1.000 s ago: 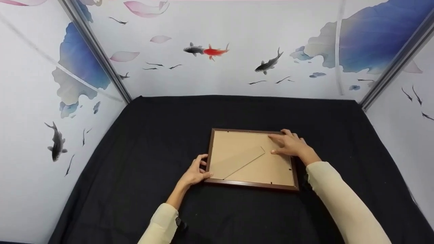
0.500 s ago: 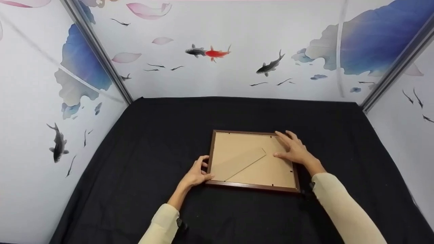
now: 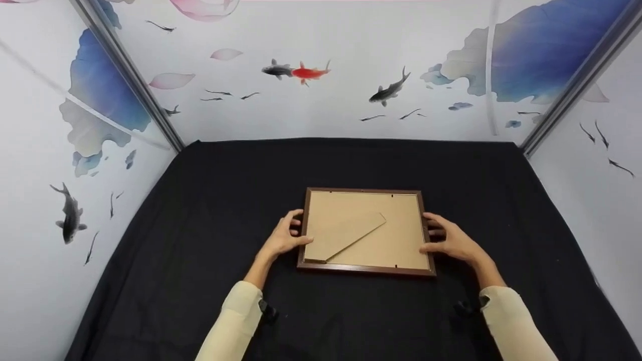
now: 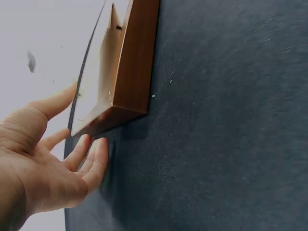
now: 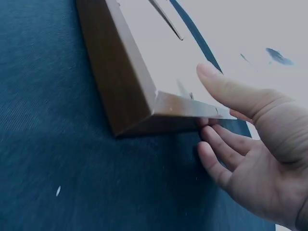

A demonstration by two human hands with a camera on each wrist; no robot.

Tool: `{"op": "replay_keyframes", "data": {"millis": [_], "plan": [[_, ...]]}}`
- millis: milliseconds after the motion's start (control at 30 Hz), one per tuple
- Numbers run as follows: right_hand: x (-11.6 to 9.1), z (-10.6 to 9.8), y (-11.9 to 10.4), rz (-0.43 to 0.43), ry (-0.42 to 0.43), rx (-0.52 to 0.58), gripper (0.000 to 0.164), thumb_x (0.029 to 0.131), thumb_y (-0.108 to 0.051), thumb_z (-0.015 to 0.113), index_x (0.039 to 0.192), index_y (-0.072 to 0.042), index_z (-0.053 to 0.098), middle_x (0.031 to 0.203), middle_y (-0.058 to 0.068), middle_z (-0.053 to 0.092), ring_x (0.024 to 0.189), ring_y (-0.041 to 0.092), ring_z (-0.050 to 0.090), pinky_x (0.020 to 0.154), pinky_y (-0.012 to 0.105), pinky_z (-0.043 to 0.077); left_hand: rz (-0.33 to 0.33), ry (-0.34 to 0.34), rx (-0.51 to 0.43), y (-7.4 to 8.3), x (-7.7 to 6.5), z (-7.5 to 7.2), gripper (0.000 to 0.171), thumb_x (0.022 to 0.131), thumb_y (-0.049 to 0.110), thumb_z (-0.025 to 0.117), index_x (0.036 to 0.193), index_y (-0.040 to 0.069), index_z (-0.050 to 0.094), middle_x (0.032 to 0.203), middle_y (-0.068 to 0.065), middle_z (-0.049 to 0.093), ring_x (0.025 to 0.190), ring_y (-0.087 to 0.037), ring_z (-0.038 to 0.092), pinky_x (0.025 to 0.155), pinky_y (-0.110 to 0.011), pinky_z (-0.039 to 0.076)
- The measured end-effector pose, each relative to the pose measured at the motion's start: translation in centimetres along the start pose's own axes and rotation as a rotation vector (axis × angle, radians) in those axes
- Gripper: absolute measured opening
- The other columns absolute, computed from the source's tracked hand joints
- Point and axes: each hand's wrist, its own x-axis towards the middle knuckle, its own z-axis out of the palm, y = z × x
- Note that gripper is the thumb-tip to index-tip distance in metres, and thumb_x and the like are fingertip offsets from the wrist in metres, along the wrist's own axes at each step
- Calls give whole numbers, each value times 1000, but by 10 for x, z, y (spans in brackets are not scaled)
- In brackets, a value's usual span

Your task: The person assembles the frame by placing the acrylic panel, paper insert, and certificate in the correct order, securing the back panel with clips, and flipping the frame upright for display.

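Observation:
A brown wooden picture frame point(image 3: 366, 269) lies face down, showing its tan backing board point(image 3: 401, 235) and a slanted stand flap point(image 3: 348, 231). My left hand point(image 3: 282, 238) grips its left side, thumb over the rim and fingers along the outer edge. On the opposite side, my right hand point(image 3: 454, 243) grips the right edge the same way. The left wrist view shows the frame's corner point(image 4: 134, 72) with fingertips of the left hand point(image 4: 45, 166) low against its side. In the right wrist view, the thumb of the right hand point(image 5: 260, 159) lies over the rim point(image 5: 115, 67), fingers beneath.
Black cloth point(image 3: 241, 175) covers the table under the frame. White panels point(image 3: 341, 30) printed with fish and lotus leaves enclose the back and both sides, joined by metal posts point(image 3: 135, 77) at the corners. Small dark devices point(image 3: 268, 312) sit at the wrists.
My right hand has slid from the frame's top right corner down to the middle of its right side. The left hand has moved slightly up the left edge. The frame has turned slightly.

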Motion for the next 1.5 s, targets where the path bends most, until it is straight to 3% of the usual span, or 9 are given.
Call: {"op": "replay_keyframes", "data": {"millis": [133, 367, 533, 633, 833, 967, 1100, 1233, 1500], "plan": [[-4, -1, 5, -15, -23, 30, 91, 86, -12, 84, 157, 1, 28, 151, 33, 35, 128, 51, 45, 95, 59, 46, 41, 17, 10, -7, 8, 1, 73, 83, 9, 85, 146, 4, 49, 130, -24, 50, 110, -41, 55, 91, -53, 48], [-6, 3, 14, -65, 10, 48, 87, 87, -4, 80, 157, 2, 28, 155, 29, 32, 127, 50, 46, 94, 61, 44, 147, 21, 67, -18, 9, 8, 67, 87, 5, 81, 146, 2, 51, 127, -25, 49, 109, -42, 54, 92, -55, 47], [-9, 5, 16, -68, 6, 37, 85, 90, -5, 78, 157, 2, 27, 156, 29, 32, 128, 49, 46, 95, 61, 44, 157, 0, 159, -16, 7, 8, 66, 90, 7, 79, 149, 2, 49, 125, -26, 49, 109, -43, 55, 90, -53, 49], [-11, 6, 17, -74, 5, 27, 84, 90, -5, 77, 158, 2, 27, 156, 29, 32, 127, 48, 46, 94, 61, 44, 111, -18, 262, -10, 5, 8, 67, 92, 15, 78, 151, 9, 48, 124, -21, 50, 106, -37, 57, 84, -50, 51], [-18, 9, 13, -76, -5, 4, 83, 92, -4, 75, 158, 3, 24, 155, 30, 30, 127, 49, 45, 91, 58, 44, -47, -55, 507, 7, 1, 8, 69, 94, 36, 75, 155, 28, 45, 115, -6, 52, 88, -21, 54, 74, -45, 44], [-21, 11, 3, -74, 0, -12, 80, 93, -1, 73, 156, 7, 23, 154, 33, 29, 127, 52, 43, 91, 60, 43, -101, -83, 677, 22, 2, 11, 69, 94, 41, 73, 156, 30, 44, 117, -11, 54, 85, -25, 55, 76, -47, 47], [-18, 10, 1, -84, 3, -13, 80, 94, 0, 72, 156, 6, 23, 154, 33, 28, 127, 53, 43, 92, 64, 41, -133, -99, 796, 36, 7, 13, 69, 94, 42, 73, 155, 28, 45, 129, -17, 56, 99, -33, 61, 82, -50, 49], [-13, 9, 10, -85, -18, -15, 81, 95, -6, 72, 159, 2, 22, 156, 30, 28, 129, 50, 43, 93, 61, 42, -132, -101, 786, 37, 9, 10, 69, 93, 38, 76, 154, 25, 47, 130, -17, 57, 103, -34, 61, 82, -50, 50], [-12, 5, 17, -60, -20, -12, 83, 94, -16, 75, 159, -3, 25, 157, 26, 29, 131, 47, 43, 95, 60, 42, -98, -151, 513, 13, 8, -1, 69, 97, 36, 72, 158, 31, 39, 106, -6, 53, 77, -22, 51, 65, -38, 38]]}}
